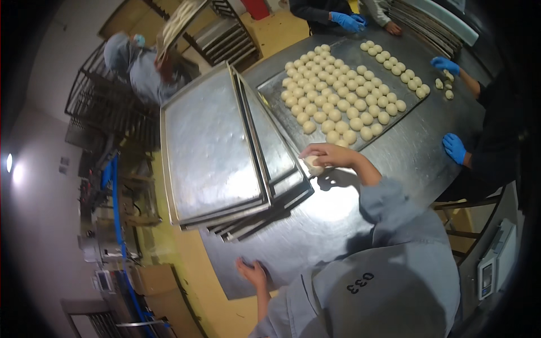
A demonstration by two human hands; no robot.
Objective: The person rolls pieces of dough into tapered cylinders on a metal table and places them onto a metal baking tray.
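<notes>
Now the right hand (324,155) is gripping a dough ball (313,165), probably light, soft, best cupped around its sides, while the left hand (253,274) is hanging open, well apart from the right.

metal table (411,155), stacked trays (208,146), dough-ball tray (274,94), dough pieces (449,94)

Dark printed number (360,283), three slanting digits — on a grey smock (397,276)

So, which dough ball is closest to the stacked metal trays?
The dough ball in the person's right hand, beside the stacked metal trays; most other balls sit grouped on the flat tray, farther away.
</notes>
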